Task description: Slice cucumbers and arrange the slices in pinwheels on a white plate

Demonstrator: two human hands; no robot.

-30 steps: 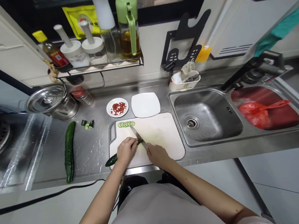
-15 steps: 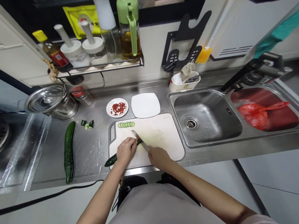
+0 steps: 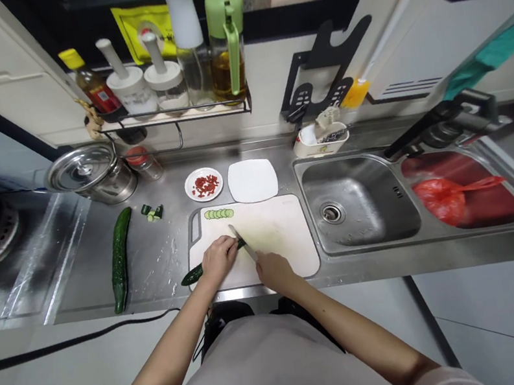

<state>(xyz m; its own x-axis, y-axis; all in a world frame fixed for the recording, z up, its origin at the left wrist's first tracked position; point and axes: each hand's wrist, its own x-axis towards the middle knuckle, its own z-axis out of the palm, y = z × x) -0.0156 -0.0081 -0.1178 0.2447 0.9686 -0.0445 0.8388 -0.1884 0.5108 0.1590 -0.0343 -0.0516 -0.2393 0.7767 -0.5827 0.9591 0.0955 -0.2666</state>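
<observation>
My left hand [image 3: 219, 257] is closed over a dark green cucumber [image 3: 192, 275], pressing it against the white cutting board [image 3: 288, 233]. The cucumber lies slanted, its near end poking out left of the hand and its cut end showing past the fingertips. In my right hand [image 3: 275, 271] is a knife [image 3: 243, 242], gripped by the handle, its blade right at the cucumber's cut end. A row of overlapping cucumber slices [image 3: 219, 214] lies at the board's upper left. The fingers hide the cucumber's middle.
Behind the board stand a plate of chopped red pieces [image 3: 205, 185] and a white square plate [image 3: 252, 181]. A whole cucumber [image 3: 122, 261] and cucumber end pieces [image 3: 152, 212] lie left. The sink [image 3: 357, 202] adjoins the board's right side. A lidded pot [image 3: 91, 174] stands back left.
The view has shifted slightly, so the scene sits a little further right. Both hands, the knife and the cucumber keep nearly the same places on the board.
</observation>
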